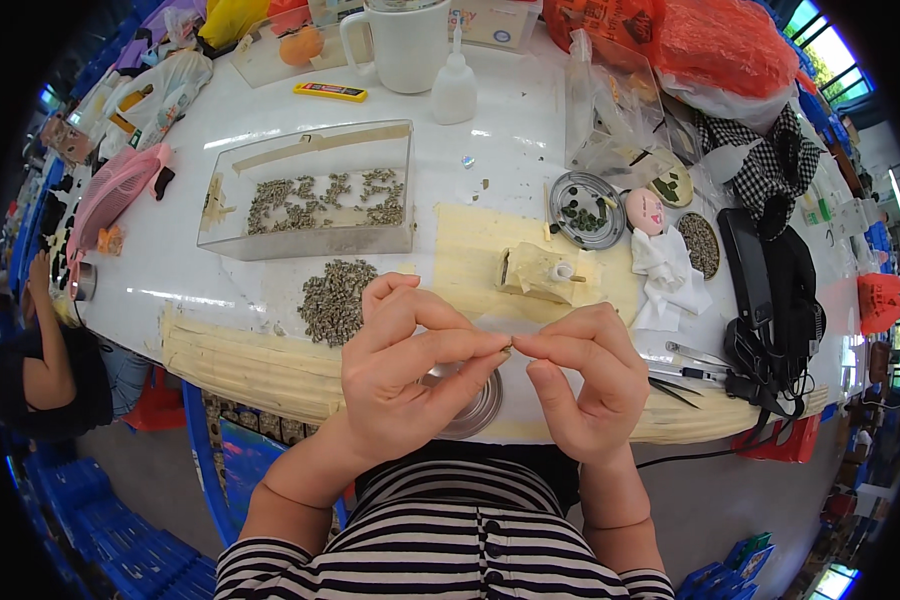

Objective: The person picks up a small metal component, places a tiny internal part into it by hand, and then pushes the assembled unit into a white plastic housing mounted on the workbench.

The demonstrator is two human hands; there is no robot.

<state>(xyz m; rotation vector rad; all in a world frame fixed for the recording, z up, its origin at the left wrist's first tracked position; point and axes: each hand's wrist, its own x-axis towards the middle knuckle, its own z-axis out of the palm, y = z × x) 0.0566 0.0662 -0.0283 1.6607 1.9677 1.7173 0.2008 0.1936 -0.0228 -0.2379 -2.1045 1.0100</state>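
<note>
My left hand (pixel 405 365) pinches a tiny brownish part (pixel 507 350) between thumb and index finger; its exact kind is too small to make out. My right hand (pixel 595 375) comes from the other side, its index fingertip touching or almost touching the part. The right thumb stands apart from that finger. Partly hidden under my hands is a round metal dish (pixel 482 408) near the table's edge. Beside my left hand lies a pile of small greyish metal parts (pixel 332 300). Beyond my hands a tape-covered block (pixel 535 272) with a white nozzle-like piece rests on yellowish paper.
A clear box (pixel 310 240) holds more small parts. Farther back stand a white mug (pixel 407 45) and a squeeze bottle (pixel 455 92). To the right are a dish of dark green pieces (pixel 588 212), crumpled tissue (pixel 665 270), tweezers and a black bag (pixel 760 290). Another person (pixel 50 360) sits at left.
</note>
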